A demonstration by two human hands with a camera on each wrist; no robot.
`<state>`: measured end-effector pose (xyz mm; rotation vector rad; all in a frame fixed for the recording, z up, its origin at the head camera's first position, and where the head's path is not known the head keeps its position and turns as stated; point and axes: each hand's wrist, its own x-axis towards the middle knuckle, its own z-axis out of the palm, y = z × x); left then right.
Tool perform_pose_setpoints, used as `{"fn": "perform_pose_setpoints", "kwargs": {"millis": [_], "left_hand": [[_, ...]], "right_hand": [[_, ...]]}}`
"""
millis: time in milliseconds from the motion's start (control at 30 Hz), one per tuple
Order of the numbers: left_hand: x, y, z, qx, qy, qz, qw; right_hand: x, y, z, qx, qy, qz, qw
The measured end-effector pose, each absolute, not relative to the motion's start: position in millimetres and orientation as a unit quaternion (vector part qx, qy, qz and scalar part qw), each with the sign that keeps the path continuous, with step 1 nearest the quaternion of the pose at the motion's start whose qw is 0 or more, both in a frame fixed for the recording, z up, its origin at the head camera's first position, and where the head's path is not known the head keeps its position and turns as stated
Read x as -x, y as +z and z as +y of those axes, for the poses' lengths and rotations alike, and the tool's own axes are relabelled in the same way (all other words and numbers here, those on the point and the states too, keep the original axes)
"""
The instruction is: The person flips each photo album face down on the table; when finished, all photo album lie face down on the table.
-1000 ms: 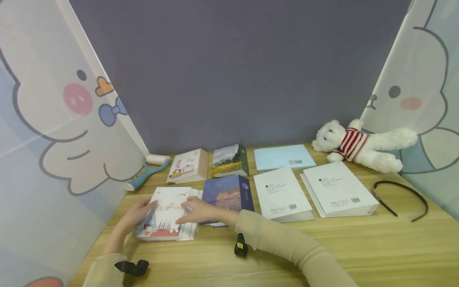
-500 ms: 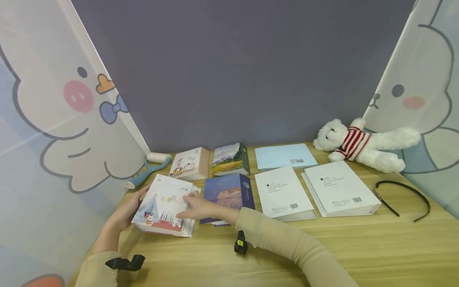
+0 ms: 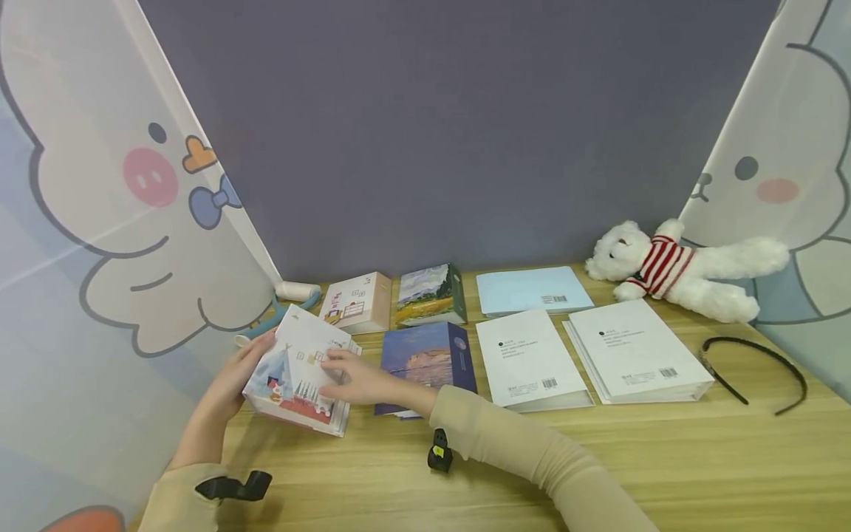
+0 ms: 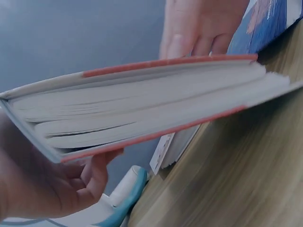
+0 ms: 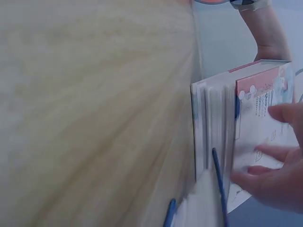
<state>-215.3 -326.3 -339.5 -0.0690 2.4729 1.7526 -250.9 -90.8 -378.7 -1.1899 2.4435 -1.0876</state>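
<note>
Now left hand point(image 3: 229, 384) gripping book point(image 3: 297, 377), tilted

Wooden table point(image 3: 665, 458) (books point(image 3: 528, 358), teddy point(image 3: 685, 267)).

We see a thick white book point(image 3: 297, 377) with a red-edged illustrated cover, tilted up off the wooden desk point(image 3: 598, 458), closed.

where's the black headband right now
In the head view the black headband lies flat on the wooden table at the far right, beside the white book and in front of the teddy bear.
</note>
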Motion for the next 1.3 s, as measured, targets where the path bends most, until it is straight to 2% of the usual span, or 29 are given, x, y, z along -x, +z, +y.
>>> {"fn": "perform_pose_setpoints", "kwargs": {"millis": [167, 467, 600, 700, 833, 1000, 1300], "left_hand": [[213.6, -336.0, -320.9, 0.013, 0.579, 0.815, 0.022], [216.2, -339.6, -311.6, -0.03, 0.559, 0.829, -0.003], [219.2, -340.3, -306.7, -0.05, 0.56, 0.827, -0.001], [221.4, -339.4, -304.1, -0.052, 0.555, 0.83, 0.018], [222.8, -341.0, -304.1, -0.052, 0.551, 0.83, 0.073], [220.2, -351.7, -310.7, -0.054, 0.542, 0.829, 0.127], [215.6, -366.3, -321.3, -0.082, 0.533, 0.83, 0.147]], "right_hand": [[247.4, -370.7, -95.4, 0.428, -0.386, 0.809, 0.111], [246.7, -359.4, -95.1, 0.389, -0.5, 0.746, 0.205], [244.9, -355.8, -94.3, 0.372, -0.516, 0.738, 0.224], [243.0, -352.1, -95.6, 0.34, -0.541, 0.738, 0.217], [240.9, -350.4, -98.3, 0.3, -0.588, 0.721, 0.209], [238.7, -355.4, -98.8, 0.303, -0.618, 0.697, 0.203], [238.4, -361.2, -96.5, 0.31, -0.619, 0.706, 0.152]]}}
